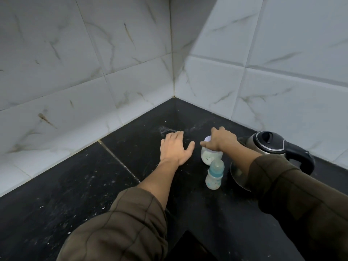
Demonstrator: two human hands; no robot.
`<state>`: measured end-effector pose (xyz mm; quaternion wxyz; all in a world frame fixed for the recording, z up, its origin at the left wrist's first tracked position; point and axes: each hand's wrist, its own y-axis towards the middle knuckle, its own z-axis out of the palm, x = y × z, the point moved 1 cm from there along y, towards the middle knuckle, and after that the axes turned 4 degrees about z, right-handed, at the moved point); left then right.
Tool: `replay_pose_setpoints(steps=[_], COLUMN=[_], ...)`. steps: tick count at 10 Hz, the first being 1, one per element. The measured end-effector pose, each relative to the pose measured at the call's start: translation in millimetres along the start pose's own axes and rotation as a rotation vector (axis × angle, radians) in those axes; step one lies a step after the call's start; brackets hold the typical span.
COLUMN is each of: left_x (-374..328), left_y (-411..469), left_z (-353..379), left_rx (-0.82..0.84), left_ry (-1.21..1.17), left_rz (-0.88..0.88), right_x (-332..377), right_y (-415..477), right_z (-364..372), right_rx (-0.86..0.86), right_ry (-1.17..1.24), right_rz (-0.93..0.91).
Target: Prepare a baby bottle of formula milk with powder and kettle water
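The powder jar (211, 156) stands on the black desk (94, 185), with pale powder visible through its translucent wall. The right hand (221, 141) sits on it from above, thumb on the near side of the white lid (207, 138) and fingers (216, 130) curled over the far side, gripping the top. This hold suits unscrewing or lifting the lid, which appears to be the step in hand. The left hand (176, 147) lies flat on the desk just left of the jar, fingers straight and spread, holding nothing. It is placed to brace the body, or to steady the jar when the lid turns. The baby bottle (214, 175) stands upright just in front of the jar with teal collar and teat fitted, so it must be opened before powder can go in. The electric kettle (271, 146) sits to the right with its lid closed and handle facing outward, which suits a right-hand pour, near both containers
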<state>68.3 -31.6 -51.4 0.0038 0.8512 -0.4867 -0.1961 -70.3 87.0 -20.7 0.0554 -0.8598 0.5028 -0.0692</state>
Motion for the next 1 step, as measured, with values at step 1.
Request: replay_pose_setpoints(steps=[1], left_x=[-6.2], left_y=[9.5], left_z=[-11.7], left_rx=[-0.064], left_ry=[-0.004], left_rz=[0.027], right_x=[0.2], right_y=[-3.4], right_z=[-12.5], right_rx=[-0.137], right_ry=[0.137], right_rz=[-0.084])
